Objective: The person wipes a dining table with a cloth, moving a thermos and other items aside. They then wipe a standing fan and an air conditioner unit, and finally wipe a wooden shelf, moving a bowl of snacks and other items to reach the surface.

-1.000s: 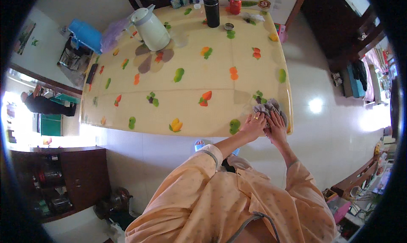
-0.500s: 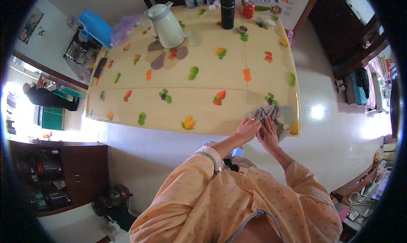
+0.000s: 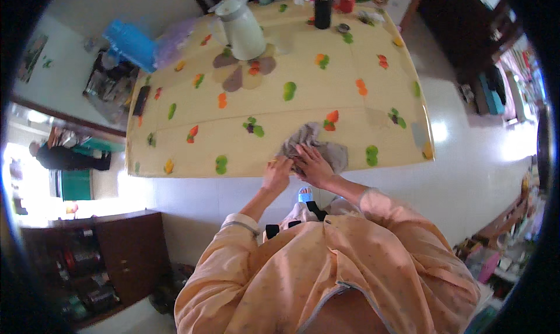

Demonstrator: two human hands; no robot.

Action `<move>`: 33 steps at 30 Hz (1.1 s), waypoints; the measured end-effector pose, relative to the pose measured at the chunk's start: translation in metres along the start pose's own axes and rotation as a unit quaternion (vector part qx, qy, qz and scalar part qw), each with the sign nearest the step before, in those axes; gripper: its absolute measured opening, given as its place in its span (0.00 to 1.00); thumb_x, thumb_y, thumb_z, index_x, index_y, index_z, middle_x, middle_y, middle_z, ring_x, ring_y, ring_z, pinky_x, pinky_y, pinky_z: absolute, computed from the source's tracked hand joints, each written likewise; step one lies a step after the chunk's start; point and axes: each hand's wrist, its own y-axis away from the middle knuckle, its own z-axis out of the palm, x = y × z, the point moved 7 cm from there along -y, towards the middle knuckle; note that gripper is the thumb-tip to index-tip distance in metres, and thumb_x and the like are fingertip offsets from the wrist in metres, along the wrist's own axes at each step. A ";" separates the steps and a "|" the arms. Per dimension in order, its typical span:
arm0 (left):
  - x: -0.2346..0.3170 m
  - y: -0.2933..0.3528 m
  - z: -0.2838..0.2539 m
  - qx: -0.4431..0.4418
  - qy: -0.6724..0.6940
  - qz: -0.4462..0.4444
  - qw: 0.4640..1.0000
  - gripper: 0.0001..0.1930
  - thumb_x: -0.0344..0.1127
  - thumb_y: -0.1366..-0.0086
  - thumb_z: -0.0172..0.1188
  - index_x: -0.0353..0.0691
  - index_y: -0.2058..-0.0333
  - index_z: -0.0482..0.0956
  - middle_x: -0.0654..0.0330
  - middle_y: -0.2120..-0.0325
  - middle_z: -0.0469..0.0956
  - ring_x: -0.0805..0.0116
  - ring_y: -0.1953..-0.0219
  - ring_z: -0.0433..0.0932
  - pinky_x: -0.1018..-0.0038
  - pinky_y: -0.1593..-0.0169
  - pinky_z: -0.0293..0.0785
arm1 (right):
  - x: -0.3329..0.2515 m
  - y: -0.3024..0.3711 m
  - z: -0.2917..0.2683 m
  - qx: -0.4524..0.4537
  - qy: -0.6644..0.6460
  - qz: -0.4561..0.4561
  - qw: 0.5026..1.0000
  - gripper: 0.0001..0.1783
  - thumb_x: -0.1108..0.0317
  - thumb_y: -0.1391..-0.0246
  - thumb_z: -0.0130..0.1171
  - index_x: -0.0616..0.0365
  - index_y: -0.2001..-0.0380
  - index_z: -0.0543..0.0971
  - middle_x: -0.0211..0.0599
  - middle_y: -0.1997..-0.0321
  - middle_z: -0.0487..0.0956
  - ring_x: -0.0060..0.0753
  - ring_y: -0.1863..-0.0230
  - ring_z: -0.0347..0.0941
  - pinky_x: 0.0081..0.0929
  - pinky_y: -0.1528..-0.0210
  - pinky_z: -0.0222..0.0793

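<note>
A crumpled grey cloth [image 3: 333,154] lies at the near edge of the table, just right of the middle. My right hand [image 3: 315,168] rests flat on it, palm down, with the fingers stretched forward over the fabric. Beside it, at the cloth's left edge, my left hand [image 3: 279,173] has its fingers curled in and closed on the cloth's border. Both hands are close together. Under them is the table [image 3: 326,103], covered with a pale yellow tablecloth printed with fruit.
Farther back on the table stand a pale thermos jug [image 3: 244,33], a clear cup [image 3: 283,44], a black bottle [image 3: 322,8], a small round lid [image 3: 343,28] and a red can [image 3: 347,2]. A dark phone-like object [image 3: 140,100] lies left. Another person [image 3: 73,156] stands at far left.
Both hands and the grey cloth have moved left along the near edge, from the right corner toward the middle. The view has shifted slightly.
</note>
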 end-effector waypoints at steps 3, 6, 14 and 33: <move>-0.004 0.001 -0.011 0.021 0.017 0.039 0.999 0.14 0.29 0.47 0.55 0.44 0.60 0.73 0.59 0.65 0.71 0.57 0.57 0.70 0.60 0.56 0.66 | -0.003 -0.005 0.006 -0.019 -0.009 0.000 1.000 0.32 0.54 0.54 0.57 0.52 0.45 0.66 0.45 0.35 0.53 0.46 0.33 0.46 0.44 0.34 0.43; 0.001 -0.010 -0.014 0.008 0.024 0.030 0.999 0.13 0.34 0.48 0.58 0.44 0.61 0.72 0.60 0.62 0.68 0.58 0.55 0.68 0.58 0.58 0.66 | 0.004 0.006 0.002 -0.005 -0.022 0.001 1.000 0.31 0.55 0.54 0.57 0.52 0.46 0.67 0.43 0.36 0.55 0.44 0.34 0.48 0.42 0.34 0.44; 0.065 -0.044 0.012 -0.041 0.026 0.147 0.988 0.16 0.35 0.47 0.58 0.45 0.58 0.72 0.60 0.58 0.68 0.59 0.51 0.67 0.58 0.52 0.64 | 0.058 0.082 -0.018 0.049 0.016 0.088 0.995 0.26 0.56 0.54 0.55 0.54 0.50 0.71 0.37 0.38 0.62 0.37 0.36 0.53 0.37 0.35 0.48; 0.322 -0.125 0.134 -0.173 0.117 0.145 0.967 0.19 0.36 0.45 0.54 0.46 0.53 0.70 0.56 0.53 0.69 0.55 0.48 0.67 0.61 0.48 0.66 | 0.277 0.257 -0.127 0.091 0.060 0.400 0.910 0.33 0.52 0.47 0.49 0.63 0.44 0.62 0.52 0.36 0.53 0.51 0.33 0.45 0.47 0.35 0.42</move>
